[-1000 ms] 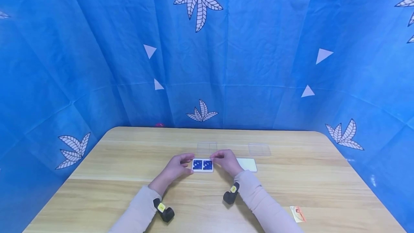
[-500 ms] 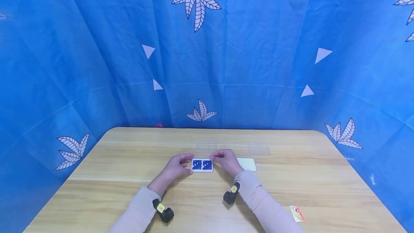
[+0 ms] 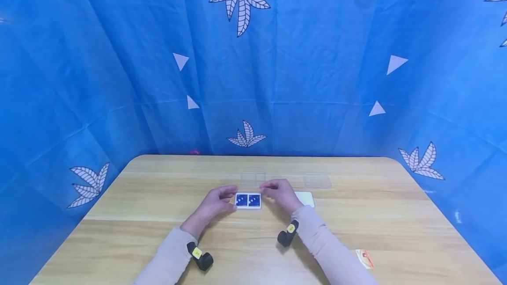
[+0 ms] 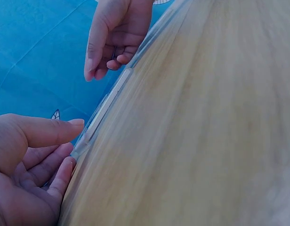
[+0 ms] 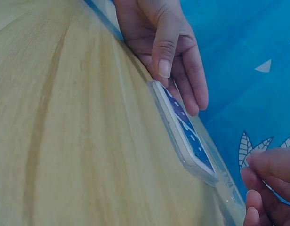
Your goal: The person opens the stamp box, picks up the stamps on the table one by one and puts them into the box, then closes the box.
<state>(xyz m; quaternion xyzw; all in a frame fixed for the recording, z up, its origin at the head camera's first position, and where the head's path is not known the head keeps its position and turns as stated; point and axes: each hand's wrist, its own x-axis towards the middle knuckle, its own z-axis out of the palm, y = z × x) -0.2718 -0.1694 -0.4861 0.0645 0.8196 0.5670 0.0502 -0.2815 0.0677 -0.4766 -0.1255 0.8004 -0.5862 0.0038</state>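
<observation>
A flat white rectangular case [image 3: 248,207] lies at the middle of the table, two dark blue square pieces [image 3: 254,200] with white marks side by side on its top. My left hand [image 3: 215,203] holds its left end, thumb at the near corner and fingers at the far one. In the right wrist view, that thumb touches the end of the case. My right hand [image 3: 280,192] hovers just off the far right corner, thumb and forefinger close together. Nothing shows between its fingers. In the left wrist view the case is edge-on, its top hidden.
Behind the case lies a clear plastic cover [image 3: 248,179], and another clear cover [image 3: 317,180] sits farther right. A white rectangular piece [image 3: 306,199] is partly hidden behind my right hand. A small orange-and-white card [image 3: 365,259] rests near the front right. A blue curtain [image 3: 317,78] rises behind the table.
My right hand has moved a little to the right and up, away from the case's right corner. My left hand and the case keep their place.
</observation>
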